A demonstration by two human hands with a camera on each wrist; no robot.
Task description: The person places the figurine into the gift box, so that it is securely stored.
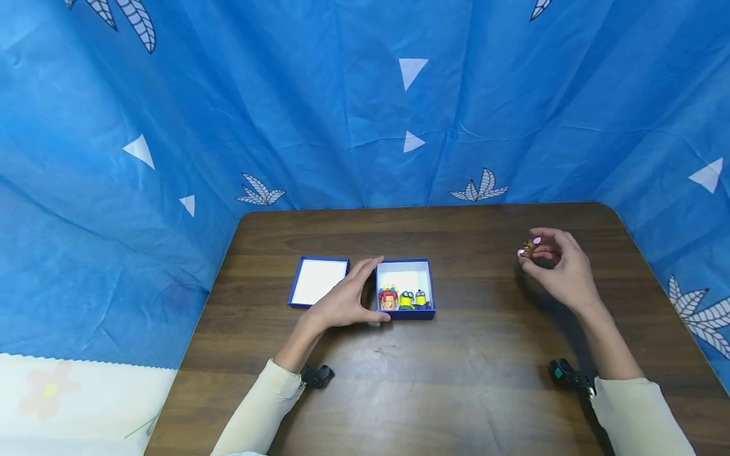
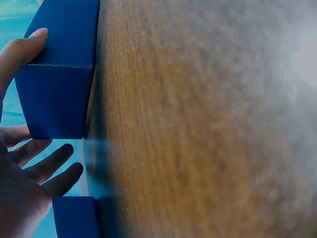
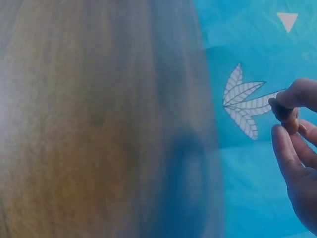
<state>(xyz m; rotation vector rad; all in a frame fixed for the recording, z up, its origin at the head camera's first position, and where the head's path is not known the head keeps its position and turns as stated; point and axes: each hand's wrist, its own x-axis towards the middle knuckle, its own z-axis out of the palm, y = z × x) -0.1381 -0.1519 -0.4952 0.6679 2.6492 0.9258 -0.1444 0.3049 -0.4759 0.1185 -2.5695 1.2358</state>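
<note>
An open blue box (image 1: pixel 405 315) with a white inside stands mid-table. Along its front wall lie a red-and-yellow figurine (image 1: pixel 388 297) and two yellow minion figurines (image 1: pixel 406 300). My left hand (image 1: pixel 348 301) grips the box at its left end, thumb on the front wall and fingers reaching round to the back corner. In the left wrist view the thumb rests on the blue box wall (image 2: pixel 59 94). Over the table's right side, my right hand (image 1: pixel 561 269) pinches a small brown figurine (image 1: pixel 528 249) between thumb and fingertips; in the right wrist view the figurine (image 3: pixel 285 113) is partly hidden.
The box's blue-rimmed lid (image 1: pixel 319 282), white inside up, lies left of the box, close behind the left hand. The brown wooden table (image 1: pixel 399 392) ends at the back against a blue curtain (image 1: pixel 342 126) printed with leaves and triangles.
</note>
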